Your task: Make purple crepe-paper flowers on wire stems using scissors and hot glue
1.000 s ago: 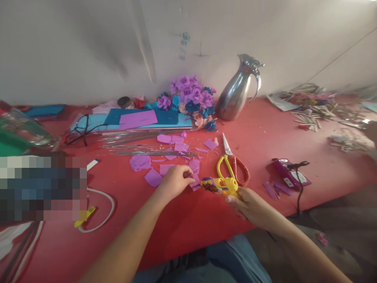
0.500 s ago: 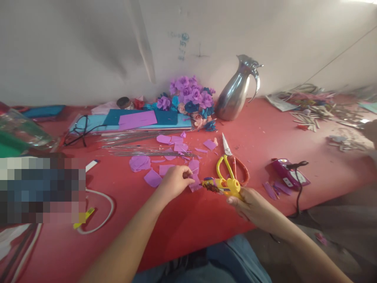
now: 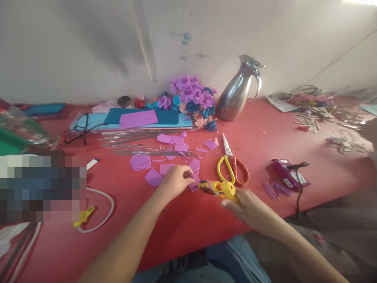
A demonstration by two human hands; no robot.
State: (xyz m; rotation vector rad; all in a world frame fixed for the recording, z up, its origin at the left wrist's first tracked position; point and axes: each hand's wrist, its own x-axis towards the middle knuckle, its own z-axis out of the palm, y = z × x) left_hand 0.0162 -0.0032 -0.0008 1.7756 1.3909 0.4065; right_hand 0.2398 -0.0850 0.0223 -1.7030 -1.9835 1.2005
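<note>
My right hand [image 3: 247, 206] is closed around the handle of a yellow hot glue gun [image 3: 219, 188]. The gun's dark, crusted nozzle end points left, close to the fingertips of my left hand [image 3: 178, 179]. That left hand is closed in a pinch over the purple paper pieces; what it pinches is too small to make out, though a thin pale line shows by the fingertips. A purple paper piece [image 3: 194, 167] lies just beyond them. Scissors [image 3: 226, 151] with one yellow and one red handle rest behind the glue gun, blades pointing away.
Purple paper flowers [image 3: 188, 92] and a metal jug [image 3: 238, 90] stand by the wall. Thin wires [image 3: 141, 151] lie behind the cut paper. A purple power strip [image 3: 290, 173] with a black plug sits at right. Eyeglasses [image 3: 85, 127] rest on coloured sheets [image 3: 169, 116].
My right hand has moved the glue gun slightly left and down, nearer to my left fingertips. My left hand stays almost still.
</note>
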